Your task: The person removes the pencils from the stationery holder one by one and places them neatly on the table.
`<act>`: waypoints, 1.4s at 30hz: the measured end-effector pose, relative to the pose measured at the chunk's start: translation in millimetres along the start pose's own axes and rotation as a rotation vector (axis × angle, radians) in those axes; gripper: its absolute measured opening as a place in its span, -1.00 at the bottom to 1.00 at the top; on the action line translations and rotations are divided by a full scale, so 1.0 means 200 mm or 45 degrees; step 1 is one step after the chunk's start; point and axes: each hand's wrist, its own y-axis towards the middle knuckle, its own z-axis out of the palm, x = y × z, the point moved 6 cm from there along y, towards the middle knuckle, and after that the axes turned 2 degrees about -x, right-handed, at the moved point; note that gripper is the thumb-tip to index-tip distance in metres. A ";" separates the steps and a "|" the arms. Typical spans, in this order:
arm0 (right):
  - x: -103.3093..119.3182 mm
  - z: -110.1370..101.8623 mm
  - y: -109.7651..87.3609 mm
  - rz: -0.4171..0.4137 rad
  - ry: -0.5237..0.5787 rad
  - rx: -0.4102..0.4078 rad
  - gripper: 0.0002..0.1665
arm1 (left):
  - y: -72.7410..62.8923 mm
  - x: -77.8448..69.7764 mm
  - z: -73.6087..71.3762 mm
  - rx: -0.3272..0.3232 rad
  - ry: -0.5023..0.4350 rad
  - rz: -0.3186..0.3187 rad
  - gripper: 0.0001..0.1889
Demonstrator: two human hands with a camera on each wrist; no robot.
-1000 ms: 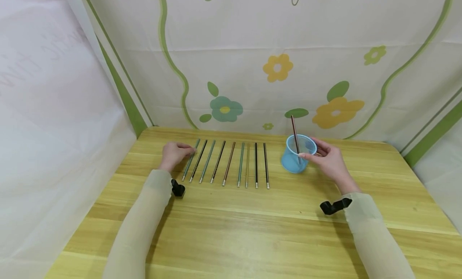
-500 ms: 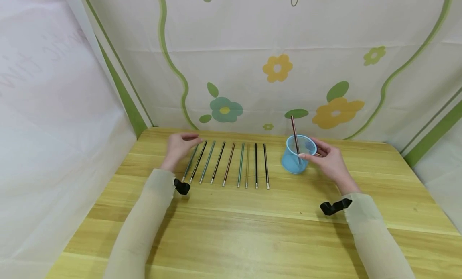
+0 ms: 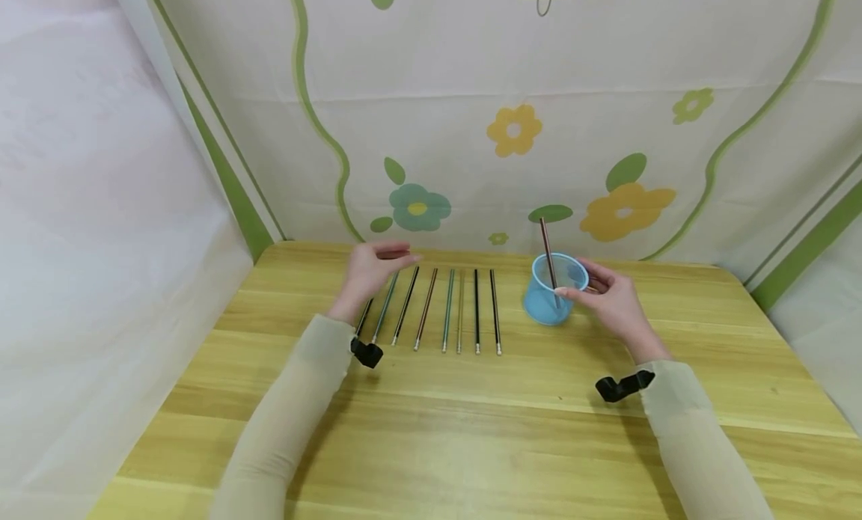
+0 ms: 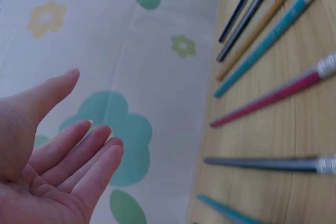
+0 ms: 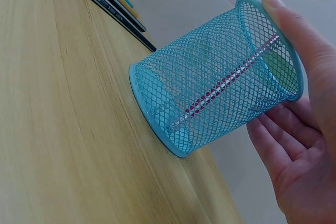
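Note:
My left hand hovers over the left end of a row of several pencils, holding nothing; its fingers are loosely bent with the thumb apart in the left wrist view. The row includes a red pencil, a teal pencil, a yellow pencil and black ones, eraser ends toward me. Hand and sleeve cover the leftmost part. At the right, my right hand grips the rim of a blue mesh pencil cup, standing on the table. Inside it leans one dark red pencil.
The wooden table ends at the back against a white cloth printed with flowers. Another white cloth hangs along the left. Black wrist cameras, such as the left one, project from both sleeves.
My left hand has lifted from the leftmost teal pencil and moved right, over the neighbouring pencils. The right hand and the cup have stayed in place.

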 end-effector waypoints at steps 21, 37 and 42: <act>-0.04 0.05 0.01 -0.038 0.020 0.021 -0.08 | 0.09 -0.13 0.57 0.126 -0.232 0.038 -0.52; -0.01 0.04 0.03 -0.034 0.035 0.020 -0.12 | 0.16 -0.23 0.90 0.137 -0.185 0.048 -0.61; -0.02 0.05 0.03 -0.041 0.026 0.017 -0.08 | 0.21 -0.24 0.95 0.162 -0.141 0.059 -0.57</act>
